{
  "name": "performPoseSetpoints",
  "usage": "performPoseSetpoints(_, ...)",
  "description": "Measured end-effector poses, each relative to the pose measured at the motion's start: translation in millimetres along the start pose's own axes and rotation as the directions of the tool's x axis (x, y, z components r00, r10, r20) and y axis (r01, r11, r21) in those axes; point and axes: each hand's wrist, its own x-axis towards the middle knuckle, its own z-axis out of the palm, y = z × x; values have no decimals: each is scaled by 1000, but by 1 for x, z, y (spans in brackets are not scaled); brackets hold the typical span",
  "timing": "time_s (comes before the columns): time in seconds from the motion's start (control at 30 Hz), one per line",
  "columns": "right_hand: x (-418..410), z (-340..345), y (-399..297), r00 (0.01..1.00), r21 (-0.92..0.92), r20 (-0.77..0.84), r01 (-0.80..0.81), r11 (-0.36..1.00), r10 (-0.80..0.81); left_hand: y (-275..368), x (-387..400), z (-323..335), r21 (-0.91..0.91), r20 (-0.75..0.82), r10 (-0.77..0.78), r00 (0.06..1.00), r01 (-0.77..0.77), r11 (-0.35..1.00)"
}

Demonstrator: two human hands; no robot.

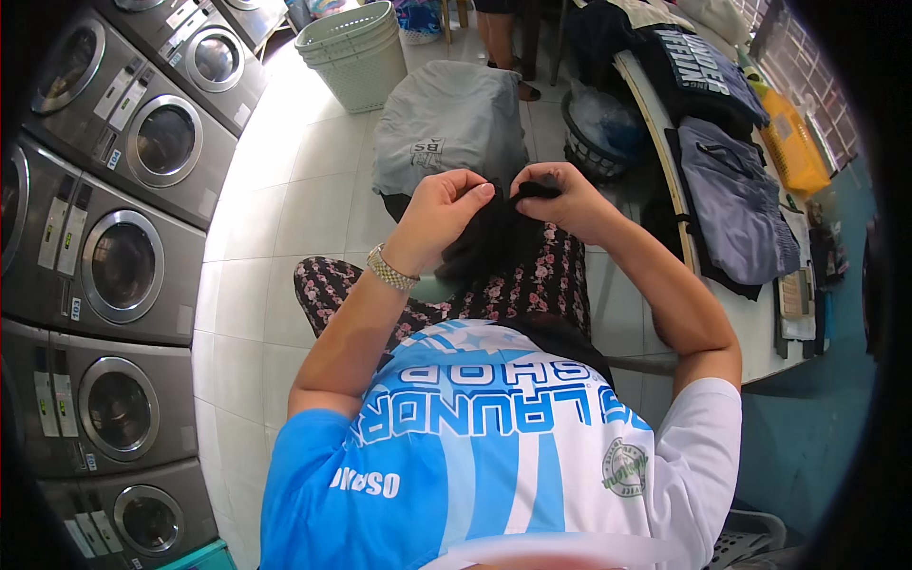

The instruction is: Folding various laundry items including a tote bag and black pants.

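My left hand [443, 210], with a metal watch on its wrist, pinches black fabric [484, 246] between thumb and fingers. Opposite it, my right hand [564, 201] grips another part of the same dark cloth, with a fold of it poking out above the thumb. The fabric hangs over my lap, on floral trousers [513, 292]; its exact kind of garment cannot be made out. Just beyond both hands, a grey cloth [456, 107] with a small printed mark lies draped over a bulky shape, which it hides.
Front-loading machines [122, 265] line the left wall. Stacked pale green plastic baskets [356, 64] stand ahead on the tiled floor. At right are a dark basket [595, 157] holding plastic, a table edge [659, 128], folded grey shorts [741, 199] and a yellow basket [794, 146]. A person's legs [496, 39] show beyond.
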Motion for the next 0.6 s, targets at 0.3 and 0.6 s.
performPoseSetpoints(0.3,-4,19,-3,961,-366,-49,237,900,-273,-26,-4,-2,-84,1,-18,1000,18,996)
performPoseSetpoints(0.6,-3,27,12,888,-512,-45,372,774,-457,-36,-5,-4,-133,-40,-41,998,35,990)
